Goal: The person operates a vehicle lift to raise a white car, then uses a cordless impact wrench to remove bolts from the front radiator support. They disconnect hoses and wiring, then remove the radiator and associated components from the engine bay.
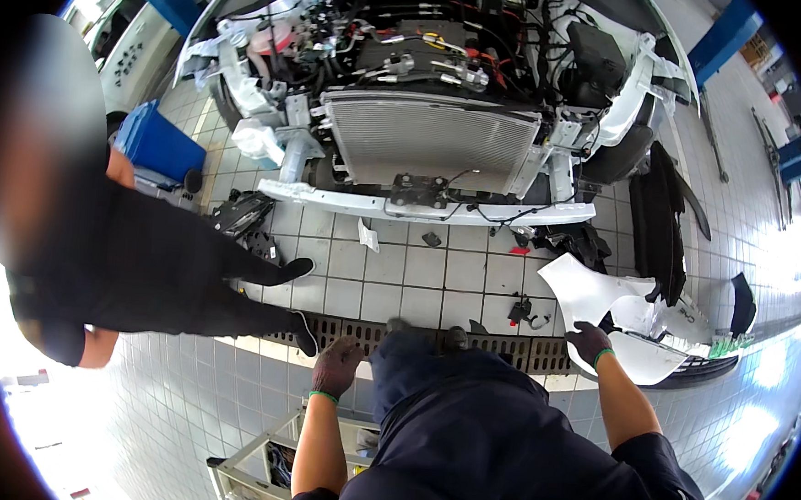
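My left hand [338,367], in a dark glove with green cuff, hangs beside my trouser leg with loosely bent fingers, apparently empty. My right hand [589,342], gloved alike, is open over a white bumper panel [570,299] on the floor; whether it touches it is unclear. In front of me a car with its front stripped shows a radiator [430,137], a white crossbeam [321,196] below it and exposed engine-bay cables [432,41]. A black liner [655,211] lies by the bumper, small dark parts [521,310] near it.
A co-worker [143,262] in dark clothes stands at my left. Beyond are a blue bin [155,143] and a blue lift post [711,40]. A metal trolley [250,456] is by my left side; a drain grate [539,353] crosses the floor at my feet.
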A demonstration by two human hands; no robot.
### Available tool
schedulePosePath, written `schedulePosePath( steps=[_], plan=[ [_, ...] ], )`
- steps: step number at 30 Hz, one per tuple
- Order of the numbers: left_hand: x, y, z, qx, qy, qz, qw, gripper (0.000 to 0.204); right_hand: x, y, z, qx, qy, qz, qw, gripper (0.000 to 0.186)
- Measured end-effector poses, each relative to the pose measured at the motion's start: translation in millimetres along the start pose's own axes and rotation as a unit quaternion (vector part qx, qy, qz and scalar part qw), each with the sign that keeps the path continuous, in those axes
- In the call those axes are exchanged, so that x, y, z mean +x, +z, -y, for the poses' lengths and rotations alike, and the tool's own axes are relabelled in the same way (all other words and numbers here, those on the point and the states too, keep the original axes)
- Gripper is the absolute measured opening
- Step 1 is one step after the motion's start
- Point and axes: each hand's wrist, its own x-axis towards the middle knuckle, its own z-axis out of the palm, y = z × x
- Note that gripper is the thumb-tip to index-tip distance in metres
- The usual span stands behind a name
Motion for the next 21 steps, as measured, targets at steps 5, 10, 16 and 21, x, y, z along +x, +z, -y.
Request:
schedulePosePath(
  steps=[5, 10, 16, 21],
  plan=[
    [88, -5, -49, 0.008, -0.004, 0.021, 1.0, 0.039, 43, 13, 11, 0.045, 0.035, 0.026, 0.998, 0.064],
    [217, -15, -81, 0.107, 0.032, 0.014, 0.994, 0.052, 112, -36, 103, 0.065, -0.002, -0.001, 0.998, 0.063],
    [386, -42, -198, 0.231, 0.162, -0.049, 0.958, 0.052, 238, -122, 209, 0.04, -0.189, -0.164, 0.967, 0.059],
    [496, -47, -283, 0.266, 0.214, -0.047, 0.939, 0.05, 318, -201, 334, -0.009, -0.325, -0.28, 0.903, 0.057]
  ],
)
